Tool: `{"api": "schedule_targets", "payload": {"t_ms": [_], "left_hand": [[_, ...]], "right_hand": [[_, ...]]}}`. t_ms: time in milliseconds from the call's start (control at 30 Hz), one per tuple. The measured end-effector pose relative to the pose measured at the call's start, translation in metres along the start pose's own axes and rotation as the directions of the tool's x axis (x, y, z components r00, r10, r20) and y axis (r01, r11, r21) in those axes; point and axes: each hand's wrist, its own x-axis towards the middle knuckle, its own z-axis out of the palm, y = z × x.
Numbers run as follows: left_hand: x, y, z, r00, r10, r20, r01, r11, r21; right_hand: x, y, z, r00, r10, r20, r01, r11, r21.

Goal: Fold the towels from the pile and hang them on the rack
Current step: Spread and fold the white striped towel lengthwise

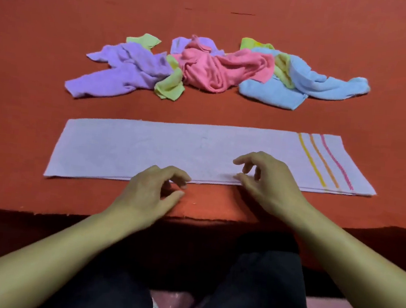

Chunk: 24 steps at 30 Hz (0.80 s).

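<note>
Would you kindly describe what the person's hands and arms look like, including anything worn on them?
Both the left hand and the right hand are bare: no gloves, rings, watch or bracelets show. The forearms are uncovered too, with no sleeves reaching into view.

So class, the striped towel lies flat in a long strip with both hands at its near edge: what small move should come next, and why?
Probably pinch the striped towel at its striped end and fold it over to the plain end. It already lies as a flat, narrow strip, and the left hand and right hand hold nothing.
</note>
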Motion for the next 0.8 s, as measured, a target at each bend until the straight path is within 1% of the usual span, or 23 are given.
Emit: {"api": "schedule_targets", "payload": {"t_ms": [67,133,267,433,533,667,733,800], "left_hand": [[-0.001,-0.014,-0.01,0.999,-0.037,-0.034,0.037,0.999,0.009],[0.002,-0.027,-0.016,0.998,-0.048,-0.039,0.049,0.998,0.026],[0.013,-0.044,-0.024,0.998,-0.055,0.008,0.054,0.994,0.099],[0.02,-0.053,-0.027,0.998,-0.017,0.06,0.008,0.99,0.141],[0.023,-0.052,-0.028,0.999,0.02,0.05,-0.029,0.98,0.198],[0.021,-0.052,-0.032,0.995,0.082,0.061,-0.094,0.972,0.214],[0.017,-0.052,-0.033,0.991,0.098,0.094,-0.118,0.967,0.226],[0.016,-0.051,-0.033,0.985,0.101,0.137,-0.132,0.962,0.239]], "right_hand": [[0.004,-0.006,0.009,0.999,-0.018,0.027,0.018,1.0,-0.01],[0.008,-0.011,0.015,0.998,-0.025,0.054,0.027,0.999,-0.021],[0.013,-0.014,0.019,0.995,-0.028,0.093,0.037,0.994,-0.099],[0.008,-0.016,0.014,0.98,-0.061,0.19,0.09,0.985,-0.147],[0.008,-0.018,0.013,0.983,-0.058,0.173,0.088,0.982,-0.169],[0.007,-0.019,0.011,0.984,-0.07,0.166,0.097,0.983,-0.156],[0.004,-0.018,0.011,0.982,-0.076,0.175,0.102,0.985,-0.139],[0.003,-0.018,0.012,0.972,-0.096,0.215,0.129,0.981,-0.146]]}}
